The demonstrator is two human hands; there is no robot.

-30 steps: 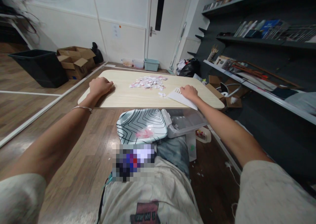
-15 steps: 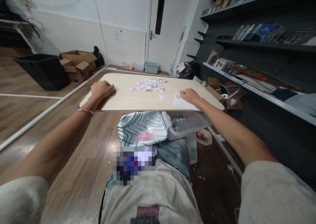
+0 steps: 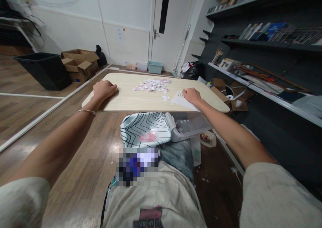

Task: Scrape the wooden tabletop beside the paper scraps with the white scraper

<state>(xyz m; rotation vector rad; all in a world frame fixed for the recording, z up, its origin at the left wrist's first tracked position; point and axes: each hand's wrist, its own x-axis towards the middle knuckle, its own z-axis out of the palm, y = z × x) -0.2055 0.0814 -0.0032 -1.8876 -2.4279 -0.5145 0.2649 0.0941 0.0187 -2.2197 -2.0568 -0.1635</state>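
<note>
My left hand [image 3: 104,88] rests on the left side of the pale wooden tabletop [image 3: 123,100], its fingers curled in and nothing visible in them. On the right side, my right hand [image 3: 192,95] is closed at the edge of a white sheet [image 3: 184,103] with a row of slots along its far end. The fingertips partly cover the slots, and the sheet lies flat on the table. Between my hands, toward the back, a loose pile of small white and pinkish paper pieces [image 3: 153,85] is spread out. A few pieces [image 3: 165,97] lie apart, nearer to me.
Below the table's near edge, a black-lined white tray [image 3: 144,125] with pink bits sits by a clear plastic box [image 3: 191,125]. A black bin [image 3: 45,72] and cardboard boxes [image 3: 80,65] stand at left. Dark shelves [image 3: 261,67] line the right.
The white sheet has turned a little and its near end has shifted left, with my right hand moving slightly along. My left hand stays in place, and the pile looks unchanged.
</note>
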